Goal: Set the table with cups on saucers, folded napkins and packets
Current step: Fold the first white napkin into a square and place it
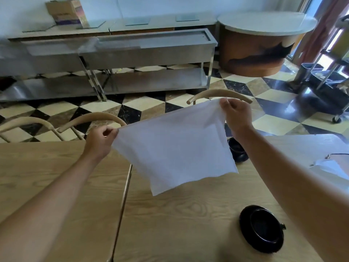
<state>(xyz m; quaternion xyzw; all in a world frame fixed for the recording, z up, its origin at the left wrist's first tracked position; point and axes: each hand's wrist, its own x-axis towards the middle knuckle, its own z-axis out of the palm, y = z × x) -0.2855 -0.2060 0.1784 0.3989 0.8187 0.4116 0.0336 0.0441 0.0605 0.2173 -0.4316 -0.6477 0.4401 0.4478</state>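
Head view. A white napkin [175, 150] hangs spread in the air above the wooden table [179, 214], held by its two upper corners; its lower edge dangles clear of the tabletop, lowest corner toward 6 o'clock.

The left hand [99, 141] holds the napkin's corner at its 9 o'clock side, fingers curled and thumb pinching the cloth. The right hand [236, 115] holds the opposite corner at about 1 o'clock of the cloth, raised higher than the left, fingers curled with the thumb and forefinger pinching the fabric. Both forearms reach in from the lower edge of the view.

A black cup on a black saucer [261, 228] stands on the table at 5 o'clock of the napkin, just beside the right forearm. A second black cup [237, 148] stands at 3 o'clock of the napkin, partly hidden behind the cloth; whether it sits on a saucer cannot be told. More white cloth [332, 167] lies at the table's right edge, partly cut off.

A metal seam [122, 205] runs across the tabletop below the left hand. Two curved chair backs [90, 118] [219, 93] stand beyond the table's far edge, at 11 and 12 o'clock. Behind them, a checkered floor [151, 106], steel counter units [147, 53], a cardboard box [66, 12] and a round counter [264, 40].
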